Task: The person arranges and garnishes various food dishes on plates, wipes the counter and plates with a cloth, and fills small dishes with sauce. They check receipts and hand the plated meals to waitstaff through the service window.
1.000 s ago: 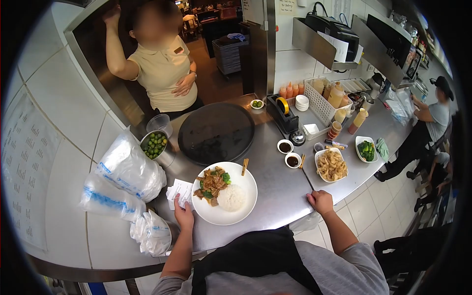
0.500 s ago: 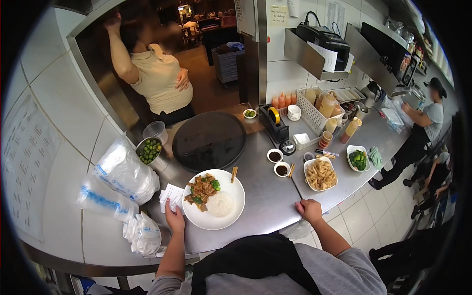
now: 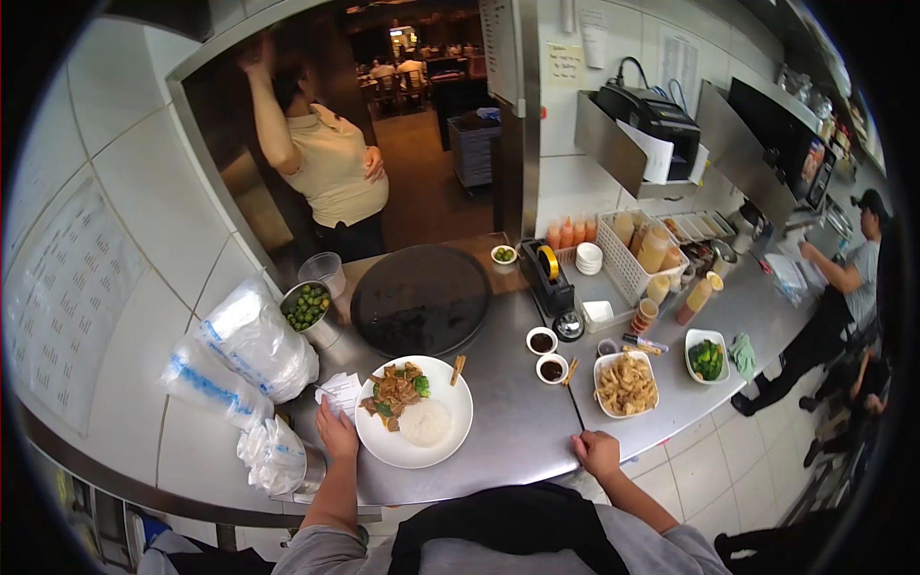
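White tile walls (image 3: 163,249) stand around a shiny metal bench (image 3: 517,431). On it lies a big round black tray (image 3: 422,302). The white plate (image 3: 443,388) of rice (image 3: 424,423) and meat (image 3: 395,383) sits beside the open left hand (image 3: 337,431), near white papers (image 3: 341,389). The right hand (image 3: 599,452) is curled at the edge.

The plate (image 3: 458,428) is white, the round tray (image 3: 420,302) black.

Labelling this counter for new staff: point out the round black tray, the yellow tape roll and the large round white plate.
Round black tray (image 3: 420,299), head view: middle of its flat top.
Yellow tape roll (image 3: 549,259), head view: its outer band.
Large round white plate (image 3: 461,414), head view: bare right side.
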`<state>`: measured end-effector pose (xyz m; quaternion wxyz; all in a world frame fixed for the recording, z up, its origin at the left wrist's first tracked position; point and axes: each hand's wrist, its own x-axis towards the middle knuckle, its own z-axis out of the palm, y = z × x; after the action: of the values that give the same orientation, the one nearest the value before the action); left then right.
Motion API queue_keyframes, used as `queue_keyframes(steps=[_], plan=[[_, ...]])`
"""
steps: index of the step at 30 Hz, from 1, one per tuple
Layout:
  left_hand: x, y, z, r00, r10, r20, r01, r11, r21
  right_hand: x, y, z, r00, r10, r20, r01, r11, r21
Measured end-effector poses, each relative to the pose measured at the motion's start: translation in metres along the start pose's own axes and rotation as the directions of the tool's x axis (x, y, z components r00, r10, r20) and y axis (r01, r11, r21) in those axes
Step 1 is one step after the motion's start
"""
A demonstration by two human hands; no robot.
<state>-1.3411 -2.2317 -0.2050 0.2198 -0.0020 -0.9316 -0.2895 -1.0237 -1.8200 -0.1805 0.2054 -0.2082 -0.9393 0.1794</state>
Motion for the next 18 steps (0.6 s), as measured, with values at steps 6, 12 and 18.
queue_keyframes(steps=[6, 12, 18], plan=[[0.003, 0.002, -0.005, 0.991, 0.010, 0.134, -0.017, 0.999, 0.049, -0.001, 0.003, 0.005, 1.000, 0.021, -0.021, -0.020, 0.998, 0.066], [0.005, 0.006, 0.000, 0.985, -0.011, 0.170, -0.017, 0.987, 0.163, 0.001, 0.010, 0.007, 1.000, 0.006, 0.015, -0.007, 0.999, 0.036], [0.009, 0.010, 0.000, 0.987, -0.085, 0.135, 0.065, 0.988, 0.142, 0.005, 0.005, 0.005, 0.999, 0.010, 0.037, -0.011, 1.000, 0.025]])
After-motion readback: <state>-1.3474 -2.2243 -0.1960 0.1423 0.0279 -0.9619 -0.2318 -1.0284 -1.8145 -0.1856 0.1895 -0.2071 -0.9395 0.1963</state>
